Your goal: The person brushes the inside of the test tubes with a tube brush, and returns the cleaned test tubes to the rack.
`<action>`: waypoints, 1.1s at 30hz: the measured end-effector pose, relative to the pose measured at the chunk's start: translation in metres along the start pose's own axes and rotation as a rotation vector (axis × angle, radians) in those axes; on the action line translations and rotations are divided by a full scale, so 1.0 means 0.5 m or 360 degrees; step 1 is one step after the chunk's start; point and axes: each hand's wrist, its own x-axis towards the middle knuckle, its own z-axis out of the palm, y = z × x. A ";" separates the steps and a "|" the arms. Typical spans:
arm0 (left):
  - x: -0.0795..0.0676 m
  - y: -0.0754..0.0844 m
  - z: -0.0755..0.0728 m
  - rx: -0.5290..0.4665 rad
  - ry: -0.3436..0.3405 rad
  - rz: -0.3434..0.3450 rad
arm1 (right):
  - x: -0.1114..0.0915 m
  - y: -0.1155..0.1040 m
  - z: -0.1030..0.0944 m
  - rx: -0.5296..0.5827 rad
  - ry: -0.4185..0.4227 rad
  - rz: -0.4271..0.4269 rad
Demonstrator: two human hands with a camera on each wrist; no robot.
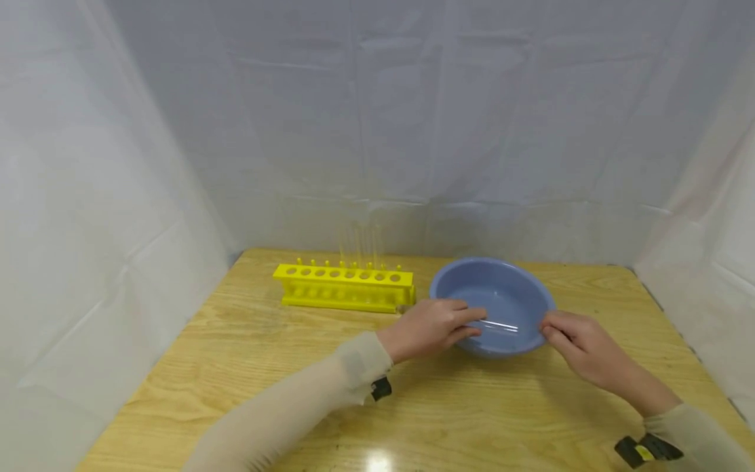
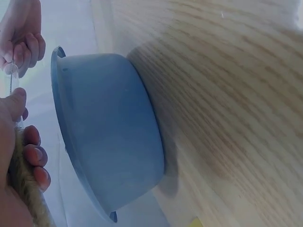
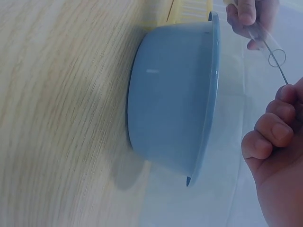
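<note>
My left hand (image 1: pixel 433 324) holds a clear glass test tube (image 1: pixel 501 326) over the blue basin (image 1: pixel 492 351), its open end toward the right. Inside the tube is a test tube brush, whose tan bristles (image 2: pixel 27 182) show along the left palm in the left wrist view. A twisted wire handle (image 3: pixel 280 72) comes out of the tube's mouth. My right hand (image 1: pixel 584 347) pinches that wire beside the basin's right rim, fingers curled. Both hands are above the rim in the wrist views.
A yellow test tube rack (image 1: pixel 345 305) stands left of the basin at the back of the wooden table (image 1: pixel 253 367). Several clear tubes (image 1: pixel 360 246) stand upright on its rear pegs. White sheeting (image 1: pixel 383 131) encloses the table at the back and sides.
</note>
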 end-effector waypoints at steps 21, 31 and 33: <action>-0.080 -0.047 -0.019 -0.0079 -0.0088 -0.0236 | -0.063 0.026 -0.101 -0.0182 0.0025 0.0275; -0.089 -0.052 -0.018 -0.0097 -0.0076 -0.0249 | -0.078 0.032 -0.116 -0.0177 0.0058 0.0340; -0.090 -0.053 -0.019 -0.0093 -0.0068 -0.0251 | -0.079 0.033 -0.118 -0.0136 0.0057 0.0344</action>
